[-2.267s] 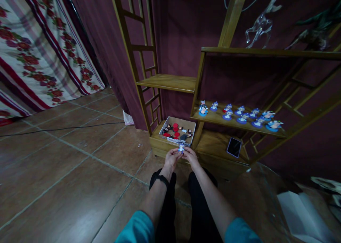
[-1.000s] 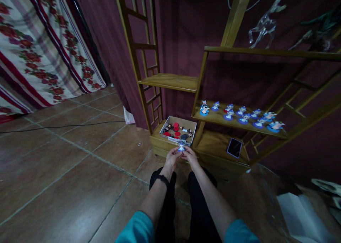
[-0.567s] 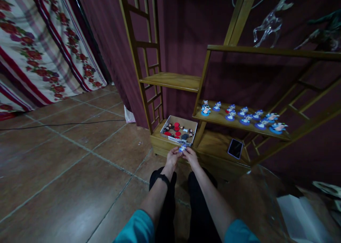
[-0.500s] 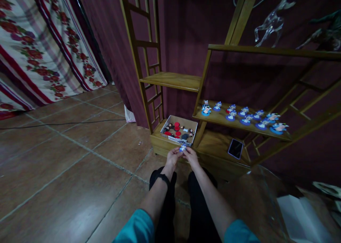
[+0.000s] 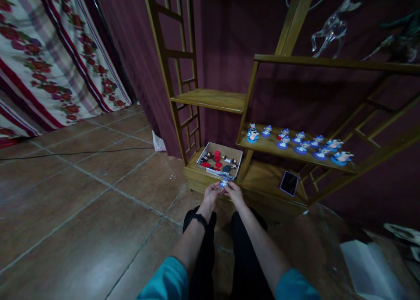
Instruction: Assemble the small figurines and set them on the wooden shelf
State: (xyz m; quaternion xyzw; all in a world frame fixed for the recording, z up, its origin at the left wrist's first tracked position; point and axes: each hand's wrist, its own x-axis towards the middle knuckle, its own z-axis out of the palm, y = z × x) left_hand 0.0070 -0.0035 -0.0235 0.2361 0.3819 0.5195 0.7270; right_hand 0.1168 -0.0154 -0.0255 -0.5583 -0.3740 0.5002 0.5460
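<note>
Between my two hands is a small purple-and-white figurine (image 5: 224, 182), held just in front of the cardboard box. My left hand (image 5: 212, 193) pinches its left side, and my right hand (image 5: 235, 192) grips it from the right. Directly beyond my fingers, the open box (image 5: 240, 156) holds several loose figurines and red round pieces (image 5: 217, 156). On the middle shelf (image 5: 262, 147) to the right, several similar figurines (image 5: 302, 146) on blue and purple bases stand in uneven rows.
A tablet or phone with a dark screen (image 5: 289, 183) lies on the lower shelf. Wooden uprights (image 5: 164, 72) and an upper left shelf (image 5: 213, 99) frame the box. Glass horse (image 5: 331, 30) stands top right. A black cable (image 5: 82, 152) crosses the tiled floor; a white box (image 5: 370, 265) sits lower right.
Almost nothing differs; the view has shifted very slightly. Both hands still hold the figurine in the same place before the box.
</note>
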